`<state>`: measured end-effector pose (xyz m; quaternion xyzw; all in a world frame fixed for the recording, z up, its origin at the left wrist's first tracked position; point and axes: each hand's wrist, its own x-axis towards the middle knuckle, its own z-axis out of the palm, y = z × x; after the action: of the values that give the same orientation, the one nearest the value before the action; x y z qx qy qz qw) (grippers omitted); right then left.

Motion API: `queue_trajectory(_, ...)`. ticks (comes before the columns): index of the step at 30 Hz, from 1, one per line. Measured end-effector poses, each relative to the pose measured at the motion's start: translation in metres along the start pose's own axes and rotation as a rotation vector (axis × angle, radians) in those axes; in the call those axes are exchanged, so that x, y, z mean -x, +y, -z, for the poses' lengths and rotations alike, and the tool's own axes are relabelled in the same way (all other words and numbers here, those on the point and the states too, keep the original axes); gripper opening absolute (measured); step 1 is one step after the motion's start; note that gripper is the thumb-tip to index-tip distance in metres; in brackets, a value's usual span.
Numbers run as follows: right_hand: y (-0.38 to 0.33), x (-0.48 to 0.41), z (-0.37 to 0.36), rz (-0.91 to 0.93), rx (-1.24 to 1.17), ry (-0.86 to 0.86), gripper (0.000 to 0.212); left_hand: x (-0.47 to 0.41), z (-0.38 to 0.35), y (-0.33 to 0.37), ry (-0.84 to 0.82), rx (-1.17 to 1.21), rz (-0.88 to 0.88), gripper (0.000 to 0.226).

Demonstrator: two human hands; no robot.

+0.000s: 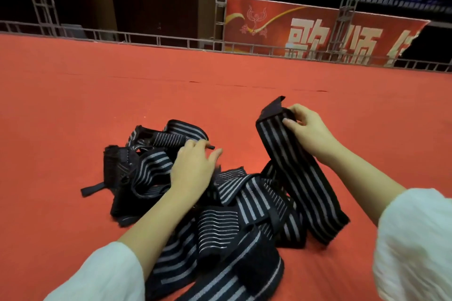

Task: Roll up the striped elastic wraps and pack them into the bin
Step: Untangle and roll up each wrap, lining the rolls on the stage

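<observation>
Black wrap (297, 168) in right hand (308, 135)

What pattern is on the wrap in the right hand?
The wrap is black with grey lengthwise stripes; head view.

Wraps (220, 203) heaped on carpet (73, 105)

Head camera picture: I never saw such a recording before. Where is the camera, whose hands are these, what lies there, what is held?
There is no machine here. One camera sits on a person's head and looks forward and down, so you see that person's own arms in white sleeves. On the red carpet lies a loose pile of black elastic wraps with grey stripes. The left hand rests on this pile; whether it grips anything is unclear. The right hand pinches the upper end of one long black grey-striped wrap, raised above the carpet. No bin shows.
</observation>
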<state>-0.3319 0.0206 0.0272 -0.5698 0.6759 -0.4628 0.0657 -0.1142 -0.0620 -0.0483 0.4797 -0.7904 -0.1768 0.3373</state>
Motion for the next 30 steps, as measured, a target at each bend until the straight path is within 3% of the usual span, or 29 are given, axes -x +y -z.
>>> queue_trajectory(4,-0.031,0.012,0.017,0.086,-0.125,-0.063,0.025,-0.011,0.027,0.063,-0.133,0.452,-0.065,0.044)
queue_trajectory(7,-0.051,0.021,0.028,0.129,-0.191,-0.106,0.032,-0.008,0.043,0.105,-0.214,0.809,-0.052,0.024)
queue_trajectory(9,-0.06,0.028,0.038,0.135,-0.215,-0.112,0.03,-0.005,0.05,0.121,-0.173,0.942,-0.075,0.015)
queue_trajectory(15,-0.074,0.048,0.066,0.04,-0.356,-0.146,0.014,0.007,0.074,0.15,-0.033,0.878,-0.21,0.013)
queue_trajectory(19,-0.073,0.064,0.074,-0.036,-0.254,-0.29,0.027,0.008,0.092,0.164,0.04,0.816,-0.279,0.008)
queue_trajectory(22,-0.071,0.079,0.071,-0.069,-0.284,-0.269,0.027,0.01,0.101,0.167,0.05,0.774,-0.294,0.009)
queue_trajectory(26,-0.08,0.095,0.063,-0.044,-0.371,-0.065,0.055,0.023,0.096,0.165,-0.027,0.788,-0.238,0.014)
queue_trajectory(30,-0.064,0.108,0.044,-0.054,-0.25,-0.041,0.08,0.032,0.078,0.173,-0.092,0.902,-0.143,0.018)
